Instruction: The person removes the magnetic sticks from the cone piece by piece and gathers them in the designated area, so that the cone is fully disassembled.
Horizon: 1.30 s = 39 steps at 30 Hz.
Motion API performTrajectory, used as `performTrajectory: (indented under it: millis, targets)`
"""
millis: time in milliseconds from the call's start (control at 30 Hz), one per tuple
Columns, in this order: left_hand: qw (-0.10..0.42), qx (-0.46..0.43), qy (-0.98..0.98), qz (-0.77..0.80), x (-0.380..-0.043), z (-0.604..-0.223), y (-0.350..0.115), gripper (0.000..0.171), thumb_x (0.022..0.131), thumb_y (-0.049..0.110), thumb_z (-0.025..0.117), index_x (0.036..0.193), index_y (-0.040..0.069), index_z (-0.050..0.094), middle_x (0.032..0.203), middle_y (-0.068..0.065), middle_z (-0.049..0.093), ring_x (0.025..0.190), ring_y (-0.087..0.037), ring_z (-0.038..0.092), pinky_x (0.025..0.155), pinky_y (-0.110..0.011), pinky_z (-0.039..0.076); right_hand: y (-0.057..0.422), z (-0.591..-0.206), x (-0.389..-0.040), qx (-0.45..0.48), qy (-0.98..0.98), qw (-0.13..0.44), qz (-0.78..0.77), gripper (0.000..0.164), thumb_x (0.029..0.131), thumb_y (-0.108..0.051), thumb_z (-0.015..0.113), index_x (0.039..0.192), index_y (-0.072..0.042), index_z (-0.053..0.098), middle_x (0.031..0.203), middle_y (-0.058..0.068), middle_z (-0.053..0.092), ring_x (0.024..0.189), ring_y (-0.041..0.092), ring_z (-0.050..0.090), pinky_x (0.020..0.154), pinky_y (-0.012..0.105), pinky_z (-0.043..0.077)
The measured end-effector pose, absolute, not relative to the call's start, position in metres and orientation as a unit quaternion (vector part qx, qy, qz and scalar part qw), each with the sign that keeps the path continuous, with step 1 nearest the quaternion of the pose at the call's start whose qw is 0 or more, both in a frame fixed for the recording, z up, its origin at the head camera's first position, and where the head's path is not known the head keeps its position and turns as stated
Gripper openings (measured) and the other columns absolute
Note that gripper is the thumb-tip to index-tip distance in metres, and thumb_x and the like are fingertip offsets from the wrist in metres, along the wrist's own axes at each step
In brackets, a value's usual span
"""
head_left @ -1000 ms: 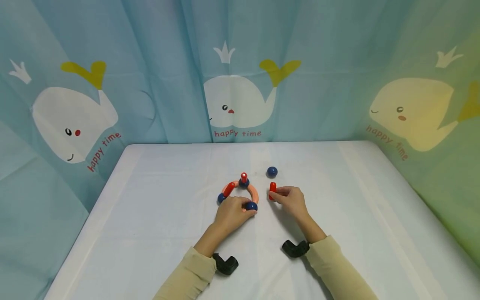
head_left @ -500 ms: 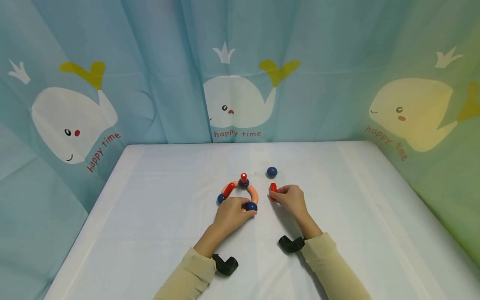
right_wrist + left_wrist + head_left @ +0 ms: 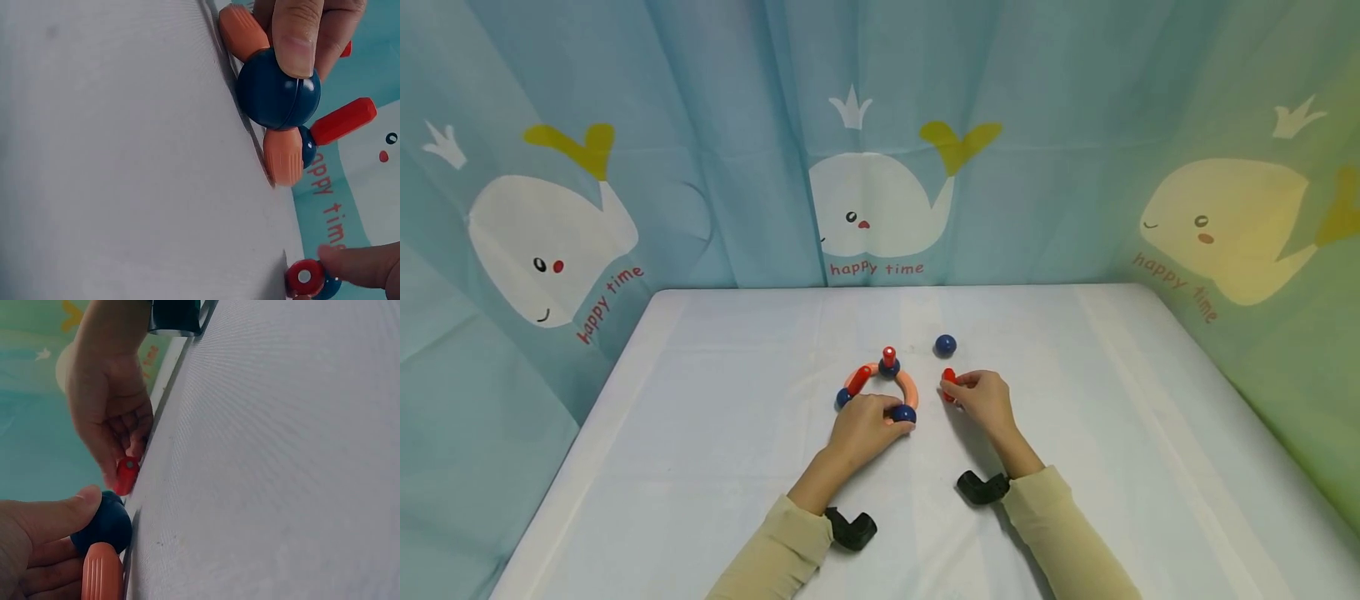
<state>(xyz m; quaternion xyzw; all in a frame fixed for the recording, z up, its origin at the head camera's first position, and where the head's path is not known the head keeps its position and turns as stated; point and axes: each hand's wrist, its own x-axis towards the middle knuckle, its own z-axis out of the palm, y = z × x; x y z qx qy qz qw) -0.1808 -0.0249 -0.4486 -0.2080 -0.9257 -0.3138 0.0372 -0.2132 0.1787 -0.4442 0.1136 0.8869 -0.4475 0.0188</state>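
Curved orange pieces [image 3: 909, 390] and blue balls form a ring on the table. My left hand [image 3: 863, 427] pinches the ring's near-right blue ball [image 3: 904, 413] between thumb and fingers; the right wrist view shows this ball [image 3: 275, 90] joined to two ribbed orange ends. From the far ball [image 3: 890, 367] rises a red rod [image 3: 889, 356], and another red rod [image 3: 859, 381] slants up from the left ball [image 3: 844, 397]. To the right of the ring, my right hand [image 3: 987, 402] pinches a loose red rod [image 3: 949, 383], whose end [image 3: 129, 465] shows a small pale disc.
A loose blue ball [image 3: 945, 345] lies beyond the right hand. Black curved devices are worn at the left wrist [image 3: 852, 531] and right wrist [image 3: 982, 488]. A whale-print curtain [image 3: 737, 167] hangs behind the white table [image 3: 700, 467].
My right wrist has shifted slightly left, and the red rod in that hand has moved a little to the right. The left hand stays on the ball.
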Motion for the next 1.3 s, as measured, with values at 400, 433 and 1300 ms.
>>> performTrajectory:
  millis: [400,433,1300]
  targets:
    - [0.031,-0.331,-0.861,-0.385,-0.191,-0.427,-0.053,0.042,0.078,0.032,0.073,0.113,0.008,0.067,0.107,0.001,0.066,0.101,-0.013,0.059,0.084,-0.03,0.047,0.18,-0.434,-0.21,0.074,0.895,-0.066,-0.434,0.033,0.081,-0.023,0.07,0.097,0.006,0.068,0.081,0.013,0.065,0.072,0.021,0.057,0.058,0.026,0.042]
    - [0.035,-0.336,-0.846,-0.412,-0.192,-0.426,-0.057,0.041,0.078,0.029,0.074,0.112,0.008,0.067,0.107,0.001,0.066,0.102,-0.012,0.059,0.085,-0.03,0.047,0.177,-0.433,-0.209,0.065,0.895,-0.072,-0.436,0.033,0.081,-0.023,0.07,0.096,0.006,0.068,0.081,0.013,0.065,0.073,0.022,0.057,0.059,0.026,0.043]
    - [-0.031,-0.216,-0.841,-0.495,-0.219,-0.458,-0.114,0.045,0.074,0.021,0.078,0.113,0.003,0.066,0.111,-0.007,0.064,0.102,-0.021,0.06,0.085,-0.027,0.047,0.082,-0.432,-0.199,-0.1,0.848,-0.052,-0.518,0.029,0.078,-0.012,0.074,0.102,0.004,0.066,0.083,0.007,0.066,0.074,0.018,0.063,0.065,0.028,0.052]
